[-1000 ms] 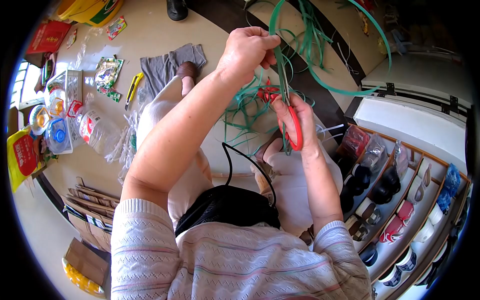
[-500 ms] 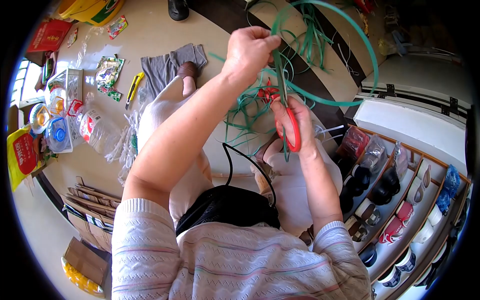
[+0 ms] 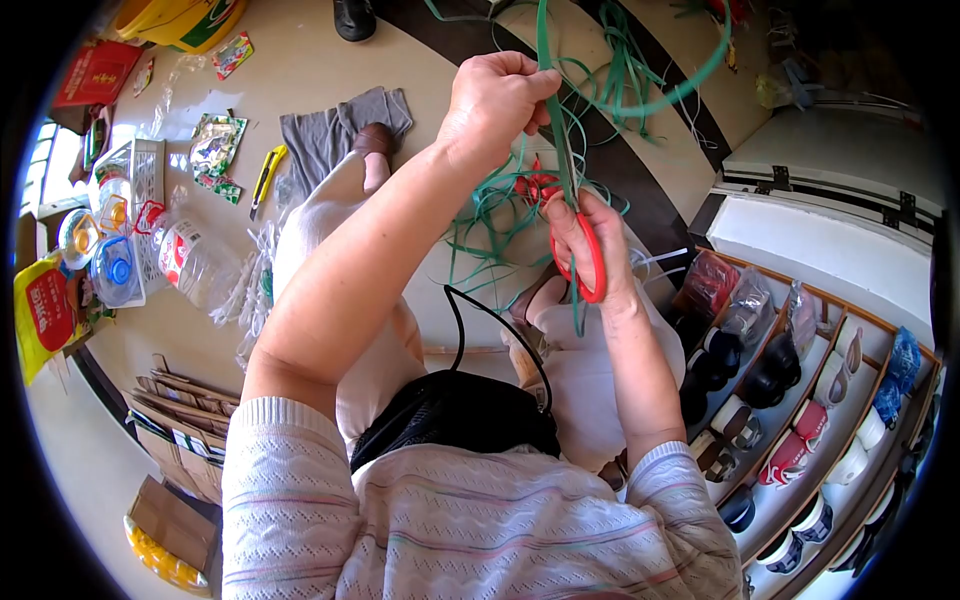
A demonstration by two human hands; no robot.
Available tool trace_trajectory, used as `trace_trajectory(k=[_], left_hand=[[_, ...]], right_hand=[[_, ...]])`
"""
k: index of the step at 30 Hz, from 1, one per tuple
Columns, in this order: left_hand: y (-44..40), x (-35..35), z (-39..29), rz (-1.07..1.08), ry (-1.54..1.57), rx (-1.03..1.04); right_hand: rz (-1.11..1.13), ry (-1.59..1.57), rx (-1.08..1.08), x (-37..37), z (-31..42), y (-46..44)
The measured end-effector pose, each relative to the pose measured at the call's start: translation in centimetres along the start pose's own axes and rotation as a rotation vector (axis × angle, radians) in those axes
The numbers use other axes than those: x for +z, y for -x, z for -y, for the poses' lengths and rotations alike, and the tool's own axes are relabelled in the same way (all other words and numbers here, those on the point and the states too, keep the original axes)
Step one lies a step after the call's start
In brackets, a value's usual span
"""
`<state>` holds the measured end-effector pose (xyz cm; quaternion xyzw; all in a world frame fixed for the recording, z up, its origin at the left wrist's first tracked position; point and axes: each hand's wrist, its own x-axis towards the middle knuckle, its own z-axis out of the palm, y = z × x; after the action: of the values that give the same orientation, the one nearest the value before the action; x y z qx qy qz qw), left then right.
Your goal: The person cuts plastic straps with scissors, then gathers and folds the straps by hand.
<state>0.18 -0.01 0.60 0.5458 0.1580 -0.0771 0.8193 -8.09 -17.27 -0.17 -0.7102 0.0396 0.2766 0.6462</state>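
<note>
Pinched between the thumb and fingers of my left hand (image 3: 500, 103) is a green plastic strap (image 3: 544, 38). Its length runs down along the scissor blades toward my right hand (image 3: 585, 235). That hand grips red-handled scissors (image 3: 600, 268), blades pointing up toward my left hand. Whether the blades are open or closed on the strap I cannot make out. Below my hands a loose tangle of thin green strips (image 3: 485, 225) lies on the floor, with a red item (image 3: 538, 185) among them. More green strap (image 3: 625, 60) lies bundled farther off.
A shoe rack (image 3: 800, 420) stands at right. On the left are a yellow utility knife (image 3: 267, 180), a grey cloth (image 3: 330, 125), a large clear bottle (image 3: 195, 260), a white basket (image 3: 150, 175) and folded cardboard (image 3: 180, 430). A black bag (image 3: 450, 415) rests on my lap.
The large green strap loop at upper right has swung upward and shifted. My hands stay almost in place, still holding the strap and the scissors.
</note>
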Motion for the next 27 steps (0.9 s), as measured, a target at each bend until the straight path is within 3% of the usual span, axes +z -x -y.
trace_trajectory(k=[14,27], left_hand=[[0.1,0.2,-0.2,-0.002,0.012,-0.028],[0.2,0.3,0.3,-0.015,0.066,-0.038]], right_hand=[[-0.024,0.126,-0.082,-0.3,0.1,-0.4],[-0.032,-0.006,0.029,0.1,0.2,-0.1]])
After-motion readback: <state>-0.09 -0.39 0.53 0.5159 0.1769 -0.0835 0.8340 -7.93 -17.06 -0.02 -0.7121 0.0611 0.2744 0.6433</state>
